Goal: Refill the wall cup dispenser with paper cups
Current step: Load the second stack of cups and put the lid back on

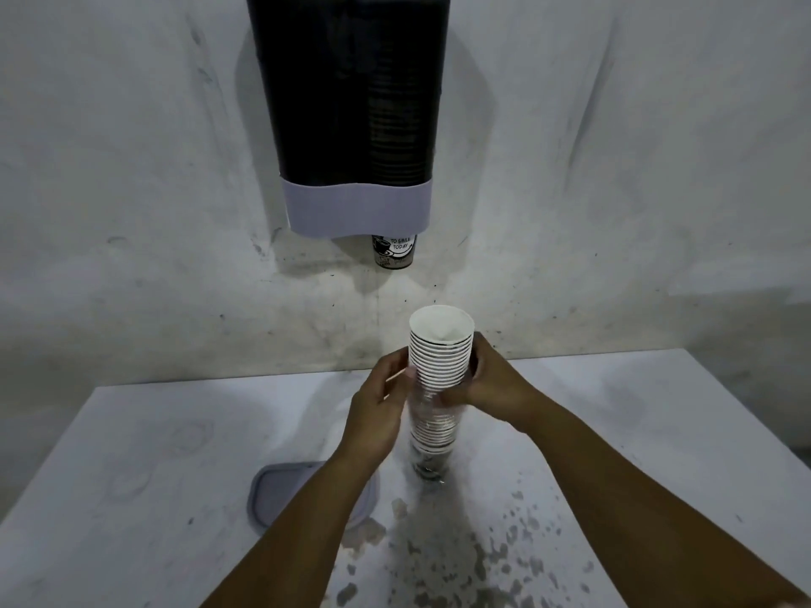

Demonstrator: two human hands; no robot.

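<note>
A tall stack of white paper cups stands upright on the table, its lower part wrapped in a clear plastic sleeve. My left hand grips the stack from the left at mid height. My right hand holds it from the right, fingers around the sleeve's upper edge. On the wall above hangs the dark cup dispenser with a pale band at its base. A printed cup pokes out from its bottom right.
A grey plastic lid lies flat on the white table, partly under my left forearm. The table's near middle is stained and chipped. The scuffed white wall rises right behind the table.
</note>
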